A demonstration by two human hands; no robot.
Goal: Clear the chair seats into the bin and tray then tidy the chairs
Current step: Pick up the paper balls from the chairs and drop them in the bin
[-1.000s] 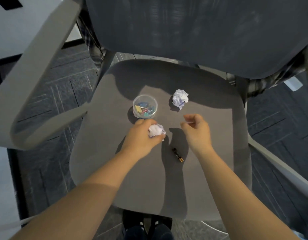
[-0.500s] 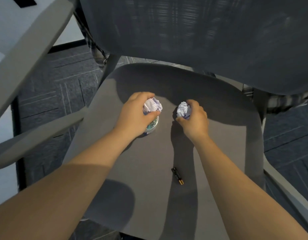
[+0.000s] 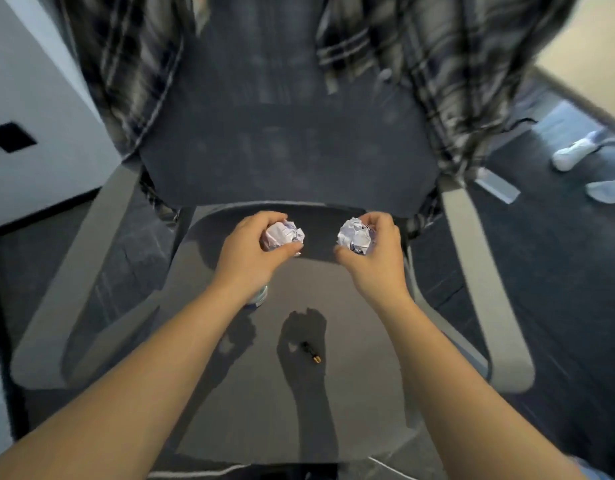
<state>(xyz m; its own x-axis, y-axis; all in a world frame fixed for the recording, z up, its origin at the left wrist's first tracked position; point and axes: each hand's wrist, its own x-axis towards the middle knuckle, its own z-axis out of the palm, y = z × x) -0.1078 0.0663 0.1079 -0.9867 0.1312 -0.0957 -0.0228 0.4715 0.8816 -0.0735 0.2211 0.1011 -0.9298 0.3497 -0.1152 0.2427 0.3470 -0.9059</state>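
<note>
A grey office chair seat (image 3: 250,403) fills the middle of the view. My left hand (image 3: 247,258) is raised above the seat, closed around a crumpled white paper ball (image 3: 283,233). My right hand (image 3: 375,258) is lifted beside it and grips a second crumpled paper ball (image 3: 354,237). A small black battery with a gold tip (image 3: 310,352) lies on the seat between my forearms. A clear round tub (image 3: 259,299) sits on the seat, mostly hidden under my left wrist.
The dark mesh backrest (image 3: 288,133) rises behind my hands with a plaid shirt (image 3: 448,81) draped over it. Grey armrests (image 3: 91,258) flank the seat on both sides. A white cabinet (image 3: 29,109) stands at left. Someone's white shoe (image 3: 572,154) is on the carpet at right.
My right hand closed on the second paper ball and both hands lifted off the seat with their balls. The view tilted up and shows more of the backrest.
</note>
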